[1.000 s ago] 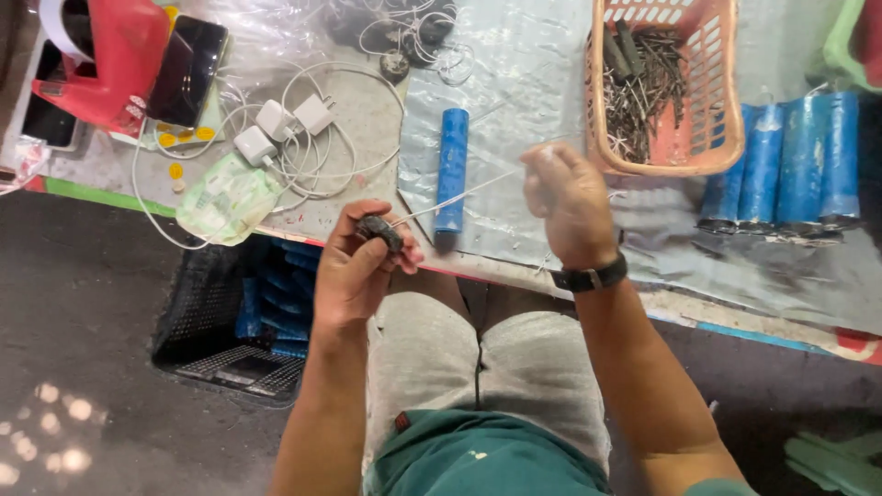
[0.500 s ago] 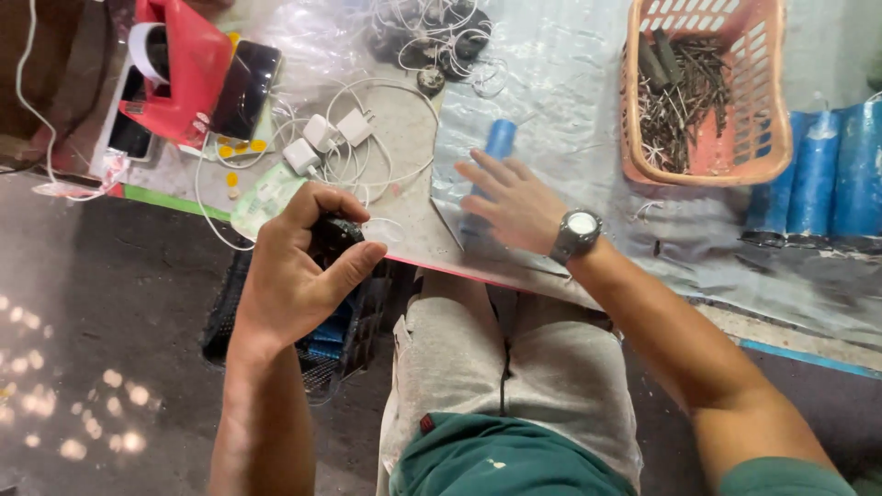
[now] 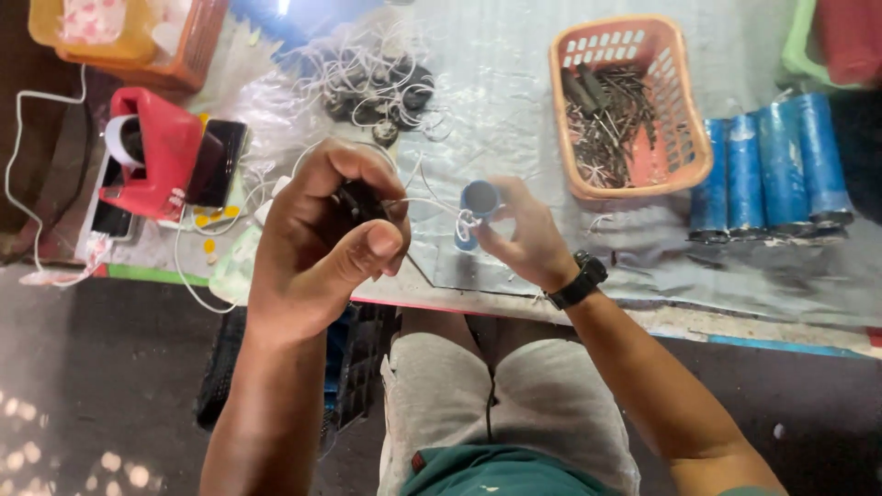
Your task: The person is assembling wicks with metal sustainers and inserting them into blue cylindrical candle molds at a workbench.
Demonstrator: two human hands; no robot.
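My left hand [image 3: 317, 243] is raised close to the camera, its fingers closed on a small black part [image 3: 356, 200] with a thin white cord running from it. That cord stretches right to a blue cylinder [image 3: 476, 209], which my right hand [image 3: 524, 241] grips at table level, a black watch on its wrist. Both hands are over the front edge of the plastic-covered table [image 3: 514, 83].
An orange basket [image 3: 684, 152] of dark metal pieces stands at the right, with several blue cylinders [image 3: 772, 165] beside it. A pile of white cords and black parts [image 3: 367, 78] lies at the back. A red tape dispenser [image 3: 161, 147] and a phone [image 3: 218, 163] sit left. A black crate [image 3: 354, 358] is under the table.
My left hand rose toward the camera with the black part. My right hand, flat on the table by the blue cylinder half a second ago, now grips that cylinder with cord on it.
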